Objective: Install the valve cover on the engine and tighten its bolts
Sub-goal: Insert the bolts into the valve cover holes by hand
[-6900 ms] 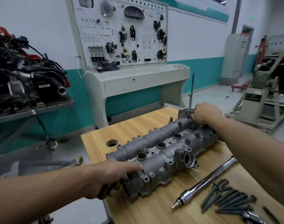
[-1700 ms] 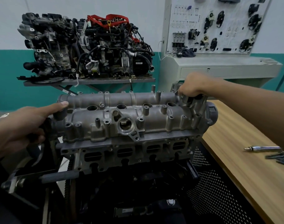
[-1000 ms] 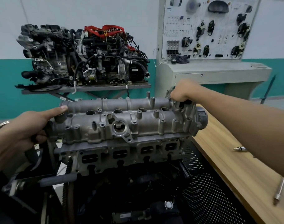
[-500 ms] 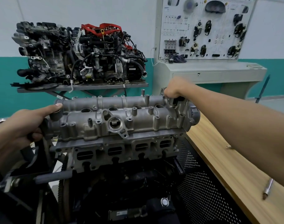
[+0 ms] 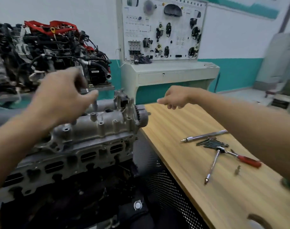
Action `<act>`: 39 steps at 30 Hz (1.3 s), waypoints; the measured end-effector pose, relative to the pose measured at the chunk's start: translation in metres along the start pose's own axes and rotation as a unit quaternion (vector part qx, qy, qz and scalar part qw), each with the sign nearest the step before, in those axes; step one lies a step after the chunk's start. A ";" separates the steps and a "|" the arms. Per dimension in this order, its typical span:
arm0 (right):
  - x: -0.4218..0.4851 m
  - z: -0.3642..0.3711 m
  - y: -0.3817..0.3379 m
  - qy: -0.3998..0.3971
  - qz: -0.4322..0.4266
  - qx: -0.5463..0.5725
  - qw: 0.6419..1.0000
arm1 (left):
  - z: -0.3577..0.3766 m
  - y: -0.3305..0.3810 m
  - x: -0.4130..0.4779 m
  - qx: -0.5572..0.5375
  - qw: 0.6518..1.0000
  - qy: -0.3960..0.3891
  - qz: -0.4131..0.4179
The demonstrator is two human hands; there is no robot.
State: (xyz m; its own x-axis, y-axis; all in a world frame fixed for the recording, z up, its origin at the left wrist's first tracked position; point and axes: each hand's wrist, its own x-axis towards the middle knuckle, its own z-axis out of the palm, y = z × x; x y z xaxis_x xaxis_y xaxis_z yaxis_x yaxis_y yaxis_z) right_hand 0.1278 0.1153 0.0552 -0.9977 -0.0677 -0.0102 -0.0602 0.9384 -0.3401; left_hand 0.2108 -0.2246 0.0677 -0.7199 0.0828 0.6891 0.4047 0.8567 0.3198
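Note:
The grey cast valve cover [image 5: 106, 123] sits on top of the engine [image 5: 78, 159] at the left of the view. My left hand [image 5: 61, 98] hovers blurred above the cover, fingers loosely spread, holding nothing. My right hand [image 5: 174, 97] hangs in the air to the right of the cover's end, over the wooden table [image 5: 182, 154], fingers relaxed and empty. A pile of dark bolts [image 5: 210, 143] lies on the table beside a long silver tool [image 5: 205, 135].
A ratchet with a red handle [image 5: 240, 158] and a silver extension bar [image 5: 212, 167] lie on the table. Another engine [image 5: 46, 52] stands on a rack behind. A training board on a cabinet [image 5: 162, 30] stands against the wall. Black perforated mesh [image 5: 170, 187] borders the table.
Both hands have let go of the valve cover, which now rests on the engine. The left hand rose above it, the right hand moved off to the right. The view turned right.

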 end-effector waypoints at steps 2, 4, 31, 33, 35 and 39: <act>-0.019 0.003 0.041 -0.001 0.029 -0.021 0.999 | 0.056 0.073 0.012 -0.059 0.990 -0.094 0.090; -0.038 0.011 0.084 -0.011 0.071 -0.052 0.996 | 0.113 0.129 0.019 -0.065 0.965 -0.196 0.164; -0.049 0.068 0.264 -0.116 0.177 -0.113 0.971 | 0.410 0.236 -0.019 -0.110 0.863 -0.481 0.108; -0.053 0.069 0.260 -0.113 0.171 -0.106 0.973 | 0.409 0.236 -0.022 -0.113 0.860 -0.488 0.101; -0.054 0.071 0.255 -0.111 0.161 -0.101 0.976 | 0.407 0.237 -0.025 -0.104 0.859 -0.488 0.113; -0.055 0.072 0.244 -0.111 0.160 -0.062 0.979 | 0.402 0.235 -0.029 -0.085 0.855 -0.492 0.139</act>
State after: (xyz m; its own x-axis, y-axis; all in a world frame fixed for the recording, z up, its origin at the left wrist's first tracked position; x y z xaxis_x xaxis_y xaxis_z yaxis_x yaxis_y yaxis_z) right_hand 0.1700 0.3241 -0.0947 -0.9353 0.1772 -0.3062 0.2368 0.9566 -0.1699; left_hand 0.1001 0.1789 -0.1380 -0.6748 0.7311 -0.1006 0.6529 0.6549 0.3805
